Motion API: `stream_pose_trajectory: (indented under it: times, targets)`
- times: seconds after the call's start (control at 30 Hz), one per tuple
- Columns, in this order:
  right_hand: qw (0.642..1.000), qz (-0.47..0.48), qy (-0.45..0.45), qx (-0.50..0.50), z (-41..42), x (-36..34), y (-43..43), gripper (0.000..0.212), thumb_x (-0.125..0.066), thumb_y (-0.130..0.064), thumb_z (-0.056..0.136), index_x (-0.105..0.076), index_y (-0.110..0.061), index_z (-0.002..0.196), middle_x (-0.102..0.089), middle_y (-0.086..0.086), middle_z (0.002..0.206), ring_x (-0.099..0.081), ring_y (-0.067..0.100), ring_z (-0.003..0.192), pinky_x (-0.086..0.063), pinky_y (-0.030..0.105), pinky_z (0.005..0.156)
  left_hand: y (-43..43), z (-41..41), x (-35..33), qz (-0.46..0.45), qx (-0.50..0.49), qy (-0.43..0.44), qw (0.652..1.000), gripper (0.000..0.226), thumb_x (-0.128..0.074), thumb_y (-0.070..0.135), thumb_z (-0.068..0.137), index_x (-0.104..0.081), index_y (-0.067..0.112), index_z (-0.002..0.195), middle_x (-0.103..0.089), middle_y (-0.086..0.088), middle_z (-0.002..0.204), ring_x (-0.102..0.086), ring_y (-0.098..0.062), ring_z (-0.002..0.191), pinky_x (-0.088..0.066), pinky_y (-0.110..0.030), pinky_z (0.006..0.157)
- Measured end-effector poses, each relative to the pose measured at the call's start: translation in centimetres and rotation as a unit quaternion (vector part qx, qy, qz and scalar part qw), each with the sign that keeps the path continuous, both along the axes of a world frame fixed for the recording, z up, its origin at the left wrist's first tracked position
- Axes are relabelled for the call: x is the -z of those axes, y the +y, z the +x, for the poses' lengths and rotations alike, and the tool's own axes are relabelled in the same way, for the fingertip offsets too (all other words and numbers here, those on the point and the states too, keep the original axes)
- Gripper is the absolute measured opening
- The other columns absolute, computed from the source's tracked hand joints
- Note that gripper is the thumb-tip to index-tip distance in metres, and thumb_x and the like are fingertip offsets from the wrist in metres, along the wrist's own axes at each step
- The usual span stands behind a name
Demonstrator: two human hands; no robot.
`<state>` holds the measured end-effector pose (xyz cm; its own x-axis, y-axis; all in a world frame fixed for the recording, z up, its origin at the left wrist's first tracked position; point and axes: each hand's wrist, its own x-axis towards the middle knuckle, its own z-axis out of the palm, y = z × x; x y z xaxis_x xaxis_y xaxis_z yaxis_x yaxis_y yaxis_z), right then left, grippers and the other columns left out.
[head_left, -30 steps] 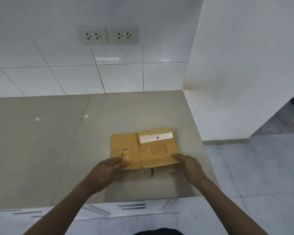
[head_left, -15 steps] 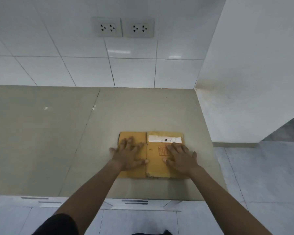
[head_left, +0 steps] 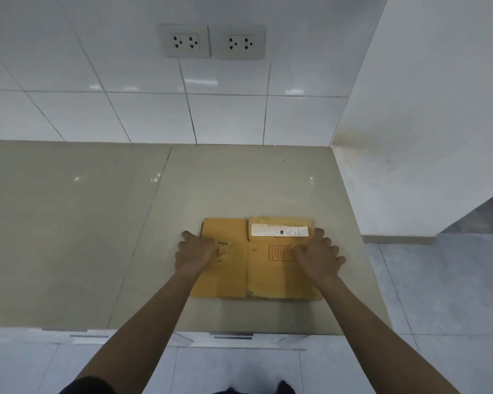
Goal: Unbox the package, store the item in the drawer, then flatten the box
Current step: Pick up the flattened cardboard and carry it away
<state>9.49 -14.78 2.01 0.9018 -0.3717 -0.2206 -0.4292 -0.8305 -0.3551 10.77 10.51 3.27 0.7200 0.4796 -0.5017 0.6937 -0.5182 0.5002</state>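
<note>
— Where's the box?
— Flattened brown cardboard box, lying flat on the beige counter, toward its right end and near the front edge. Split by a vertical fold into a narrower left panel and a wider right one. White shipping label across the top of the right panel, a red printed rectangle just below it.

— And the hands?
— Both palm-down on the cardboard. Left hand on the left panel near its outer edge, fingers curled inward, knuckles up. Right hand on the right panel, fingers spread, partly covering the red print, outer fingers reaching past the box's right edge. Holding nothing, just resting or pressing on the surface; cannot tell how hard.

— Anything around it?
— White tiled wall behind the counter with two double power sockets side by side. White wall to the right, grey tiled floor beyond. Drawer fronts just visible under the counter's front edge.
</note>
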Motion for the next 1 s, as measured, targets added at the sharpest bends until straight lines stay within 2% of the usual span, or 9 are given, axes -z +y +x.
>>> stream_pose_trajectory:
  times: [0.1, 0.17, 0.23, 0.4, 0.57, 0.73, 0.83, 0.9, 1.0]
  targets:
    - [0.985, 0.159, -0.06, 0.037, -0.3, -0.8, -0.2, 0.057, -0.063, -0.025, 0.08, -0.033, -0.013, 0.127, -0.041, 0.014, 0.123, -0.054, 0.036, 0.101, -0.045, 0.043, 0.085, 0.8, 0.4, -0.3, -0.142, -0.05, -0.02, 0.988, 0.057, -0.054, 0.03, 0.085, -0.039, 0.0, 0.13, -0.055, -0.021, 0.122, -0.054, -0.038, 0.107, -0.049, -0.047, 0.09]
    - [0.97, 0.218, -0.096, 0.049, -0.7, -1.3, -0.7, 0.054, -0.063, -0.018, 0.079, -0.035, -0.014, 0.126, -0.04, 0.013, 0.123, -0.052, 0.029, 0.094, -0.042, 0.035, 0.077, 1.2, 0.1, -1.0, -0.273, -0.099, -0.017, 0.957, 0.042, -0.055, 0.031, 0.087, -0.054, 0.003, 0.118, -0.063, -0.015, 0.101, -0.06, -0.03, 0.088, -0.052, -0.038, 0.069]
    - [0.961, 0.241, -0.123, 0.057, -1.2, -1.7, -1.3, 0.053, -0.062, -0.016, 0.08, -0.037, -0.016, 0.126, -0.04, 0.01, 0.122, -0.047, 0.02, 0.088, -0.039, 0.032, 0.075, 1.8, -0.2, -1.7, -0.326, -0.1, -0.002, 0.94, 0.038, -0.055, 0.039, 0.088, -0.059, 0.008, 0.11, -0.063, -0.009, 0.093, -0.059, -0.025, 0.081, -0.045, -0.031, 0.06]
    - [0.941, 0.282, -0.168, 0.082, -3.0, -2.8, -3.1, 0.048, -0.061, -0.019, 0.082, -0.04, -0.02, 0.125, -0.044, 0.006, 0.12, -0.052, 0.018, 0.093, -0.041, 0.031, 0.076, 1.6, -1.1, -3.0, -0.347, -0.043, -0.023, 0.937, 0.044, -0.051, 0.052, 0.086, -0.061, 0.012, 0.103, -0.065, -0.008, 0.095, -0.061, -0.026, 0.086, -0.047, -0.036, 0.066]
    - [0.927, 0.303, -0.207, 0.079, -5.0, -4.3, -7.4, 0.038, -0.057, -0.022, 0.088, -0.042, -0.024, 0.123, -0.046, 0.003, 0.123, -0.048, 0.012, 0.096, -0.036, 0.016, 0.065, -2.6, -3.0, -5.1, -0.354, -0.021, -0.055, 0.933, 0.049, -0.046, 0.058, 0.088, -0.057, 0.014, 0.106, -0.064, -0.008, 0.099, -0.06, -0.027, 0.088, -0.047, -0.04, 0.066]
    - [0.918, 0.321, -0.219, 0.078, -7.7, -5.7, -15.1, 0.04, -0.053, -0.024, 0.091, -0.043, -0.026, 0.13, -0.049, 0.003, 0.128, -0.05, 0.016, 0.106, -0.038, 0.029, 0.082, -10.6, -5.6, -6.6, -0.365, -0.027, -0.089, 0.926, 0.045, -0.046, 0.055, 0.091, -0.057, 0.013, 0.103, -0.063, -0.007, 0.091, -0.058, -0.024, 0.08, -0.046, -0.037, 0.065]
    - [0.909, 0.341, -0.226, 0.078, -9.7, -6.0, -21.4, 0.047, -0.052, -0.023, 0.091, -0.038, -0.029, 0.135, -0.05, 0.0, 0.129, -0.053, 0.021, 0.112, -0.039, 0.032, 0.085, -16.8, -7.4, -6.5, -0.372, -0.032, -0.109, 0.921, 0.039, -0.046, 0.05, 0.093, -0.062, 0.015, 0.095, -0.064, -0.007, 0.088, -0.058, -0.023, 0.076, -0.046, -0.034, 0.063]
    - [0.905, 0.349, -0.229, 0.079, -10.8, -6.0, -25.4, 0.046, -0.052, -0.022, 0.091, -0.038, -0.031, 0.134, -0.052, -0.001, 0.129, -0.055, 0.021, 0.111, -0.041, 0.031, 0.082, -20.7, -8.5, -6.2, -0.376, -0.026, -0.119, 0.919, 0.034, -0.046, 0.045, 0.094, -0.064, 0.016, 0.091, -0.064, -0.006, 0.085, -0.057, -0.022, 0.074, -0.045, -0.033, 0.063]
    - [0.906, 0.348, -0.231, 0.066, -12.7, -6.1, -31.7, 0.039, -0.052, -0.021, 0.092, -0.044, -0.032, 0.128, -0.055, -0.004, 0.126, -0.057, 0.017, 0.103, -0.04, 0.021, 0.069, -27.0, -9.7, -5.8, -0.385, -0.015, -0.12, 0.915, 0.032, -0.047, 0.041, 0.094, -0.066, 0.017, 0.087, -0.064, -0.004, 0.078, -0.056, -0.021, 0.067, -0.044, -0.032, 0.059]
